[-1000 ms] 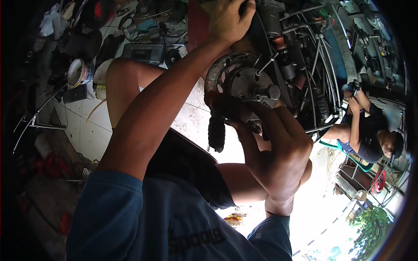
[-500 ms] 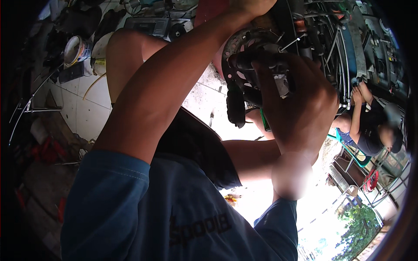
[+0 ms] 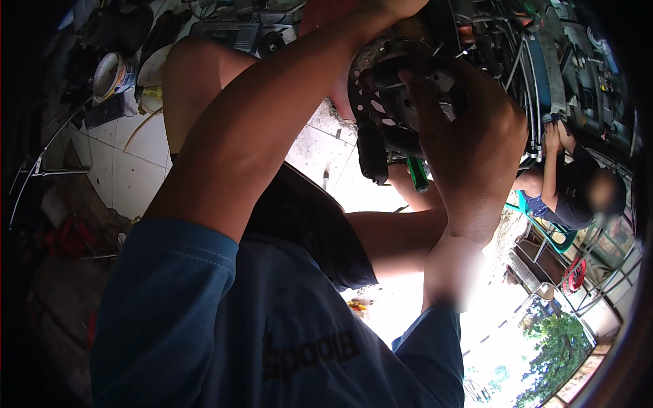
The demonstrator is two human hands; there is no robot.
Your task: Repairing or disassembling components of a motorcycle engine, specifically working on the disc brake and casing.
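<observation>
At the top edge my left hand [image 3: 394,7] is partly cut off. It lies by a dark assembly, its fingers out of sight. My right hand [image 3: 469,129] is curled in front of a drilled brake disc [image 3: 360,92]. Between its thumb and fingers sits a dark, handle-like piece [image 3: 388,73], and a bright metal tip [image 3: 466,52] shows past the fingers. The tool's exact kind is unclear. Just below the thumb a green handle [image 3: 417,175] sticks out; whether the hand holds it cannot be told. Left of it hangs a dark, rounded part [image 3: 372,156].
A person [image 3: 564,177] in dark clothes sits at the right on a green chair [image 3: 561,241]. Metal rods and frames [image 3: 530,88] crowd the upper right. On the left stand a white bucket [image 3: 112,75] and a grey tool case [image 3: 228,35] on the tiled floor [image 3: 129,170].
My right hand has turned slightly at the disc. The metal shaft, long before, now shows only its tip, while more of the green handle is visible. My left hand stays at the top edge.
</observation>
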